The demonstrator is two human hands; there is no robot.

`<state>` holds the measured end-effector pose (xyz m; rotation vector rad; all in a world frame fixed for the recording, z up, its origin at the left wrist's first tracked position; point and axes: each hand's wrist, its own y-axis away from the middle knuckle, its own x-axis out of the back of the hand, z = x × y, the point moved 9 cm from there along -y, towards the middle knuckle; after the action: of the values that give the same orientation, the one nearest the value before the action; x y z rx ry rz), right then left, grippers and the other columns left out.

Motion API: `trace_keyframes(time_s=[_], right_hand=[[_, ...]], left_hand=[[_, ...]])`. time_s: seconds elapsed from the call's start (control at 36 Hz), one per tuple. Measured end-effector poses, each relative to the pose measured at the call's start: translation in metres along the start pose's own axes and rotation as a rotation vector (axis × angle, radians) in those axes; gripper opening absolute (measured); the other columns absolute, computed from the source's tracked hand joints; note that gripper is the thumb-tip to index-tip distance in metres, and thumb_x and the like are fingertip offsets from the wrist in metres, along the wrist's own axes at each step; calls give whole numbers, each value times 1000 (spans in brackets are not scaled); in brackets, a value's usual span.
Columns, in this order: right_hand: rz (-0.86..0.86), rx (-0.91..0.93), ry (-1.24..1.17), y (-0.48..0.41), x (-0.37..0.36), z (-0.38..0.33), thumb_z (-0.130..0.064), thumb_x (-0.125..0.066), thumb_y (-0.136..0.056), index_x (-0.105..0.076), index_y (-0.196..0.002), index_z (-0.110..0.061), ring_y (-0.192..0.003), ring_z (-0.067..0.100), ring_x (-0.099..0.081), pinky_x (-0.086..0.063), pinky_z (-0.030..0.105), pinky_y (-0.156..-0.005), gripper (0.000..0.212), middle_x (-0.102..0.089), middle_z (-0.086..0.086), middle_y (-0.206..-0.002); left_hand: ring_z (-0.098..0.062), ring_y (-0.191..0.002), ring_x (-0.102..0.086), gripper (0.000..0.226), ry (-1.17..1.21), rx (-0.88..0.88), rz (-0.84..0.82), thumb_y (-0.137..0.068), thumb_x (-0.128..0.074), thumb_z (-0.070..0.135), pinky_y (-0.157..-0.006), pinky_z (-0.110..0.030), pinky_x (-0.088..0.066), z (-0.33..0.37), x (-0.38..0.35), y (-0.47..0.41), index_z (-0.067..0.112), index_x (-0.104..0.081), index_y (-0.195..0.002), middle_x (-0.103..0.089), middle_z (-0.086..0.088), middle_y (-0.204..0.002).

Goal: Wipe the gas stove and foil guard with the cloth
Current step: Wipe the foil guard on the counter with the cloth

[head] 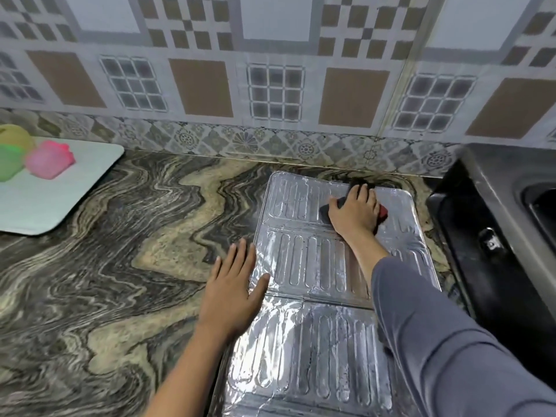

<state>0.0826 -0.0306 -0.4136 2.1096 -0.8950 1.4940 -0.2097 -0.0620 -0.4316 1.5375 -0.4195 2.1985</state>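
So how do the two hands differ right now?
The right hand presses the dark cloth on the far panel of the foil guard; the left hand holds nothing, lying flat with fingers spread at the guard's left edge, nearer the person. Both are palm down, touching the guard.

Grey long sleeve [445, 341] on right arm; left forearm [186, 365] bare
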Motion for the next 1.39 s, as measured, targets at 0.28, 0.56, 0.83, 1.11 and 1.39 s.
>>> trace_keyframes(time_s=[0.28, 0.56, 0.83, 1.11, 1.39], right_hand=[[-82, 212, 14, 12, -30, -81, -47, -33, -93, -22, -145, -7, -144, 28, -11, -6, 42, -119, 66, -16, 11, -156], [-227, 768, 48, 47, -51, -153, -41, -32, -97, -30, -143, -15, -143, 22, -16, -10, 38, -117, 53, -24, 1, -155], [-322, 885, 140, 39, -19, -79, -42, -29, -98, -27, -145, -22, -143, 15, -18, -14, 35, -116, 51, -24, -5, -155], [2, 67, 12, 45, 23, 52, -34, -32, -96, -32, -141, -9, -142, 27, -17, -12, 41, -118, 51, -26, 9, -153], [-93, 244, 14, 86, 10, 31, -37, -33, -97, -29, -142, -12, -144, 23, -14, -11, 40, -119, 52, -23, 5, -155]], left_hand=[[-4, -142, 20, 65, -9, 4, 7, -92, -11, 59, -118, -30, 10, 1, 2, 1, 31, 9, -147, 19, 14, -153], [-6, -143, 18, 64, -43, 14, 18, -93, -10, 58, -118, -30, 9, 3, 3, 1, 30, 10, -147, 17, 12, -154], [-7, -143, 17, 66, -54, 25, 17, -90, -7, 59, -117, -30, 10, 2, 2, 2, 29, 10, -147, 16, 10, -154], [-8, -143, 16, 72, -73, 24, -2, -86, -1, 64, -117, -32, 9, 1, -4, -1, 28, 10, -147, 17, 9, -154], [-6, -144, 9, 72, -10, 1, -15, -87, -8, 66, -117, -31, 6, -1, -3, -1, 30, 1, -149, 12, 13, -153]])
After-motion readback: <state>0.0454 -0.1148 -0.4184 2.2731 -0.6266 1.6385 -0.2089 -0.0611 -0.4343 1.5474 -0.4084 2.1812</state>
